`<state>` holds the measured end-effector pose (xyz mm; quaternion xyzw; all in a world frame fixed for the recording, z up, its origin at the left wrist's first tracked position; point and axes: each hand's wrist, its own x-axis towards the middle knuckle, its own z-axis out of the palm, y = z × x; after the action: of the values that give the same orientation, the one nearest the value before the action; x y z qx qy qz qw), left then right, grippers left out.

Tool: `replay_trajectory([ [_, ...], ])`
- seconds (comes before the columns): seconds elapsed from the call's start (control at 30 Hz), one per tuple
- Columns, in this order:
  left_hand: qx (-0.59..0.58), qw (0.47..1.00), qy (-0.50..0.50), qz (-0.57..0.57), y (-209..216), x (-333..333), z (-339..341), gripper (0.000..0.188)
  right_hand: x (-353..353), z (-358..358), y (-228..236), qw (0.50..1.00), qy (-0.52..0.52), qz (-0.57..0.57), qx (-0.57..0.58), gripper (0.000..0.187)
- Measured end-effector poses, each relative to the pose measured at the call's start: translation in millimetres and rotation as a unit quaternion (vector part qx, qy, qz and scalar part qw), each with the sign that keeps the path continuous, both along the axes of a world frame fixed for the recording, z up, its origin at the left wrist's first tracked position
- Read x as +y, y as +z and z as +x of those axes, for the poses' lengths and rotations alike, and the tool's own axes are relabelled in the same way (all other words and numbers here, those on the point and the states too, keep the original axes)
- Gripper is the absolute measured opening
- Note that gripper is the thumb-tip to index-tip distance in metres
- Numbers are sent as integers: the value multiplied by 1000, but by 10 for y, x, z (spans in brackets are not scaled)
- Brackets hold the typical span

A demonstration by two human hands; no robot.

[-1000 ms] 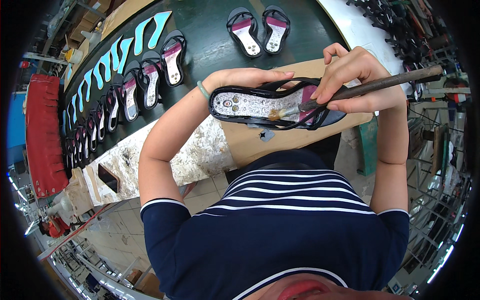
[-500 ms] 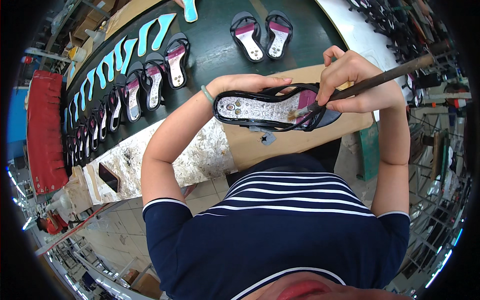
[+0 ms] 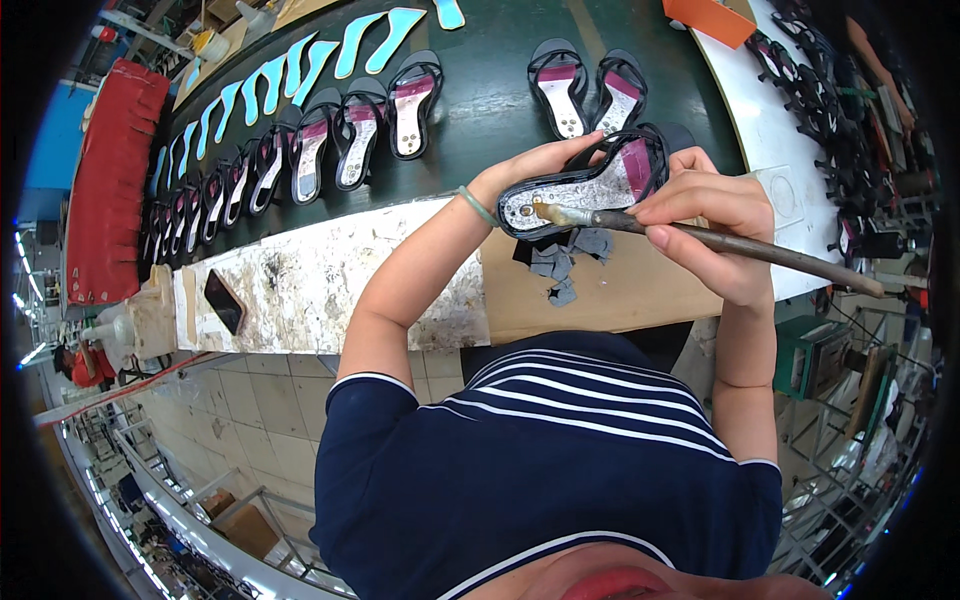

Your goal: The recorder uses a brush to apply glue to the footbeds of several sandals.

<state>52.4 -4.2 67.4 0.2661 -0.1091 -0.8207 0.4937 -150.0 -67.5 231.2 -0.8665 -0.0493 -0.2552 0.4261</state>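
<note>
A black strappy sandal (image 3: pixel 592 196) with a pale, speckled inside sole and a purple band lies slanted in my left hand (image 3: pixel 540 162). The fingers of that hand curl round its far edge; some of them are hidden behind the sole. My right hand (image 3: pixel 712 212) is closed round a long, dark-handled brush (image 3: pixel 790 260). Its yellowish bristles touch the inside sole at the rounded heel end, close to some small round fixings.
Several similar sandals (image 3: pixel 357 140) line the dark green belt (image 3: pixel 470 120), with light-blue insole pieces (image 3: pixel 262 95) behind them. Grey scraps (image 3: pixel 560 262) lie on brown board (image 3: pixel 640 300). A phone (image 3: pixel 224 303) rests on the stained surface at left. An orange piece (image 3: pixel 712 22) is at the far right.
The brush tip has moved from the strap end of the sandal to its heel end. The sandal is now more slanted, and more grey scraps show below it. My view has shifted.
</note>
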Motion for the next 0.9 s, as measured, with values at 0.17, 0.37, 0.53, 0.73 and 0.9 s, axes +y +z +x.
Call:
replay_trajectory([
  [0.17,-40,998,26,-48,91,16,-22,38,0,128,-322,997,-59,14,38,3],
  [0.37,4,988,144,-50,191,318,18,43,-191,-123,-117,986,-137,97,-3,8],
  [0.53,-90,954,266,-105,-58,626,620,50,-454,-643,67,968,-160,181,-62,20],
  [0.73,-192,886,420,-43,-472,759,1006,55,-434,-127,-732,871,-200,220,390,22],
  [0.9,-194,880,431,-50,-420,776,894,54,-225,251,-1547,874,-191,-44,444,24],
])
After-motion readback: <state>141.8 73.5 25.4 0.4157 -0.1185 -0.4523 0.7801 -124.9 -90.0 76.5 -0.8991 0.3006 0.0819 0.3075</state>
